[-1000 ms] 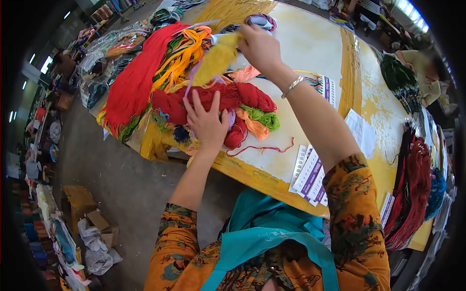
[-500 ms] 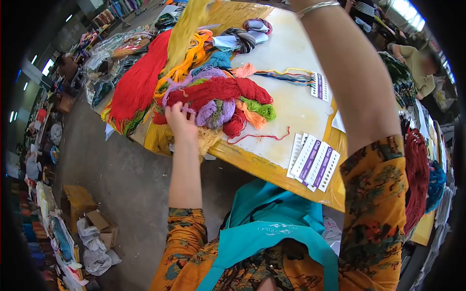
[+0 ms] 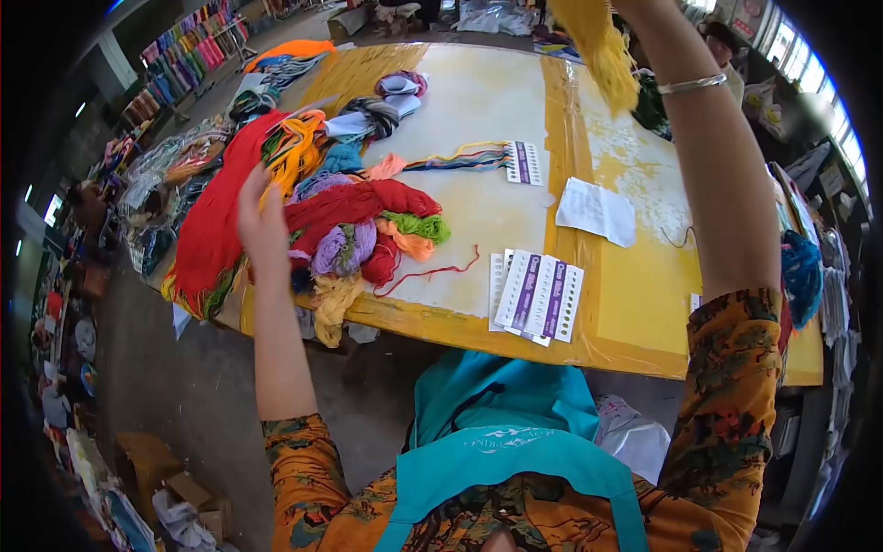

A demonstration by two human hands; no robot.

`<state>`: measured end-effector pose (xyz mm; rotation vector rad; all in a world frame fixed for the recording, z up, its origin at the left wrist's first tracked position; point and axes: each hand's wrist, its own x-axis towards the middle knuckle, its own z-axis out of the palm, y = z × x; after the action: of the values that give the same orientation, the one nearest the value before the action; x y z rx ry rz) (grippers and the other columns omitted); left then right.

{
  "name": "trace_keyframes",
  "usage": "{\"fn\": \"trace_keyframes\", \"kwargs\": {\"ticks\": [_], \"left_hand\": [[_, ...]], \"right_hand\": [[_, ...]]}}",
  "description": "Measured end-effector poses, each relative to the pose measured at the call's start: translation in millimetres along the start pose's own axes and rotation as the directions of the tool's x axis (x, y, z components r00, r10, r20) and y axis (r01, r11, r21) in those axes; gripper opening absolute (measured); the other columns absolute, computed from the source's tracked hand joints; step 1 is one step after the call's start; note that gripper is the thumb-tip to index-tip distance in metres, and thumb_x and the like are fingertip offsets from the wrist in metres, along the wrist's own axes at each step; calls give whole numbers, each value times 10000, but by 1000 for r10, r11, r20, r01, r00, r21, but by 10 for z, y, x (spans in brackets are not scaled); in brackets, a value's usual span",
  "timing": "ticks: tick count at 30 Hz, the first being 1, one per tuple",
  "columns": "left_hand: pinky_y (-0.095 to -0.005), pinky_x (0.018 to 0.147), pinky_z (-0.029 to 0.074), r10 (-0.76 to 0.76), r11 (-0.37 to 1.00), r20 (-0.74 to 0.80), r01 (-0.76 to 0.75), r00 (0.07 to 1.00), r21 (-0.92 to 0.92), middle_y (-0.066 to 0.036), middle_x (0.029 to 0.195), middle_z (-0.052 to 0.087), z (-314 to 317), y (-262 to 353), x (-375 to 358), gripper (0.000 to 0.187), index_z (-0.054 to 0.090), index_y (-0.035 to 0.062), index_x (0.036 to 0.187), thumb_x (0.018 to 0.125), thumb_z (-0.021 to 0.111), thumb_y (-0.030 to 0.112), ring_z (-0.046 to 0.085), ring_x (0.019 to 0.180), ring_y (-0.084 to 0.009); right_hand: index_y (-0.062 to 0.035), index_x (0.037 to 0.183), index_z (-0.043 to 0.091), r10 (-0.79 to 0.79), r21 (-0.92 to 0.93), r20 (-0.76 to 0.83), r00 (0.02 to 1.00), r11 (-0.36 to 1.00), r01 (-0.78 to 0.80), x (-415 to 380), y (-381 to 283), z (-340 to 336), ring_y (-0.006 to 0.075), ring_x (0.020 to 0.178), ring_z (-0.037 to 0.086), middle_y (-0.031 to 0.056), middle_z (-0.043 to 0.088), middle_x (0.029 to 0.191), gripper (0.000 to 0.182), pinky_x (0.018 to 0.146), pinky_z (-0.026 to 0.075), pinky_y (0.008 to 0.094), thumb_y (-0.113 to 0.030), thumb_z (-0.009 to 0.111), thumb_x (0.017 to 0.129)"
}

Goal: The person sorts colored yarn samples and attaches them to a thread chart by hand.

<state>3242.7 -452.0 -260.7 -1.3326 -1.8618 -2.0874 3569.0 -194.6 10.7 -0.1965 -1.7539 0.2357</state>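
Note:
A hank of yellow thread (image 3: pixel 598 60) hangs from my right hand (image 3: pixel 639 7), which is raised at the top edge; its fingers are mostly cut off by the frame. My left hand (image 3: pixel 262 216) is over the left side of the thread pile, slightly blurred, fingers stretched out and holding nothing visible. Next to it are a long red thread bundle (image 3: pixel 216 221), orange thread (image 3: pixel 296 156) and a dark red skein (image 3: pixel 368 201). Purple thread (image 3: pixel 342 248), green thread (image 3: pixel 418 226) and peach thread (image 3: pixel 405 243) lie bunched nearby.
White-and-purple cards with holes (image 3: pixel 538 294) lie near the front edge of the table (image 3: pixel 635 340). Another holed card (image 3: pixel 523 164) has coloured strands tied to it. A white paper (image 3: pixel 596 212) lies right of centre. Plastic-wrapped bundles (image 3: pixel 170 175) are at the left.
The yellow hank has gone from above the pile to the far right with my right hand. My left hand has come off the purple thread and moved left. The view has shifted.

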Motion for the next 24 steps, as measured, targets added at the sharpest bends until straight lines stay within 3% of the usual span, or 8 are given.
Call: {"fn": "trace_keyframes", "kwargs": {"ticks": [4, 7, 9, 13, 15, 18, 20, 24], "left_hand": [[-332, 1096, 314, 123, 902, 252, -2, 960, -433, -153, 1386, 473, 740, 1160, -196, 489, 406, -38, 1379, 943, 561, 122, 429, 1304, -217], [-330, 1067, 360, 184, 796, 304, 39, 935, -604, -140, 1352, 503, 954, 1556, -353, 484, 416, -31, 1366, 953, 566, 171, 469, 1269, -200], [-311, 980, 453, 89, 624, 487, 332, 869, -707, -122, 1241, 584, 946, 1700, -471, 405, 476, -26, 1301, 959, 561, 172, 569, 1158, -200], [-277, 761, 555, -143, 563, 583, 550, 800, -617, -107, 1063, 658, 775, 1592, -734, 289, 548, -15, 1202, 968, 543, 153, 672, 874, -160], [-282, 694, 559, -205, 578, 539, 546, 817, -607, -109, 1043, 662, 668, 1539, -836, 278, 554, -23, 1192, 971, 535, 144, 669, 829, -139], [-270, 687, 533, -283, 866, 395, 410, 874, -287, -84, 931, 686, 419, 1136, -958, 246, 596, -32, 1140, 963, 529, 124, 658, 830, -130], [-300, 673, 519, -85, 996, 294, 82, 952, 24, -96, 902, 697, 321, 977, -1086, 275, 591, -20, 1171, 937, 561, 120, 655, 788, -129], [-327, 664, 514, 142, 910, 335, -256, 931, 326, -123, 877, 673, 210, 1009, -1405, 335, 598, 5, 1196, 885, 624, 126, 667, 768, -246]], "right_hand": [[10, 1003, 664, 31, 139, 118, 993, 989, -47, -378, -612, 238, 119, 825, 608, 84, 678, 885, 189, 728, 484, 267, -61, 552, 868], [-3, 1025, 645, 111, -164, 512, 852, 986, -30, -635, -1176, 170, 223, 842, 648, 161, 671, 907, 221, 751, 499, 324, -59, 565, 827], [1, 1029, 638, -137, 2, 408, 903, 989, 149, -991, -1127, 308, 356, 910, 630, 214, 655, 958, 245, 803, 496, 382, -60, 567, 802], [-27, 1101, 641, -32, 73, 420, 907, 997, 1, -1555, -995, 429, 342, 979, 620, 215, 642, 1037, 298, 858, 479, 387, -86, 583, 815], [-64, 1046, 630, 175, 267, 175, 969, 939, -217, -1884, -859, 609, 204, 822, 671, 44, 671, 1006, 211, 708, 530, 344, -159, 648, 858], [-11, 1044, 626, 370, 152, 234, 899, 899, -410, -2387, -897, 692, 105, 830, 635, 39, 673, 928, 207, 729, 505, 249, -114, 657, 868], [-26, 1091, 616, 366, 243, 380, 849, 847, -474, -2659, -1182, 856, 97, 840, 626, 39, 665, 906, 234, 722, 502, 243, -103, 653, 873], [-25, 1218, 539, 465, 418, 514, 721, 598, -684, -3121, -1400, 1256, 177, 906, 636, 120, 630, 1021, 446, 780, 525, 292, -126, 701, 816]]}}
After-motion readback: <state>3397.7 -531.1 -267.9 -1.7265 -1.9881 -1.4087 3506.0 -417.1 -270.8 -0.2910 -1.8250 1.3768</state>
